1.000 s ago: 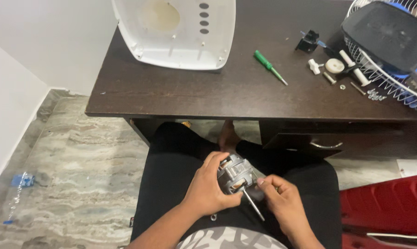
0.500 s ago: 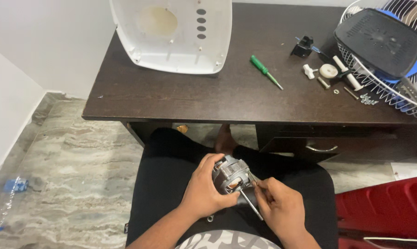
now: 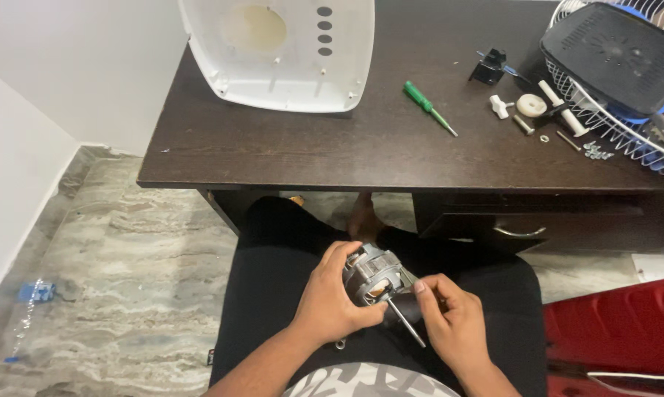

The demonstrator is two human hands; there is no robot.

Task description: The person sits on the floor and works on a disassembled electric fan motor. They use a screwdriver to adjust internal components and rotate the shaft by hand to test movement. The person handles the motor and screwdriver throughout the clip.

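1. Down in the lap, below the desk [image 3: 273, 158] edge, the motor [image 3: 374, 273] sits between both hands, close to the body where it can be braced against the black-clad thighs; that low spot looks chosen for steadiness.
2. Left hand [image 3: 332, 298] is curled about the motor's near side, fingers wrapped over the metal housing and thumb pressing underneath, closed firmly on it. The forearm comes up from the lower frame edge, wrist bent slightly inward.
3. Right hand [image 3: 453, 320] sits just right of the motor, fingers pinched together at its side around something small; what the fingertips grip I cannot tell. The shaft [image 3: 405, 322] sticks out of the motor toward the body, between the two hands.
4. On the desk, above the motor, loose parts lie spread out, likely set aside within reach: a white cover [image 3: 280, 51] at the far left, a green screwdriver [image 3: 429, 106] mid-desk, small white knobs [image 3: 519, 106] and screws right of it, and the grille [image 3: 626, 81] at the right edge.
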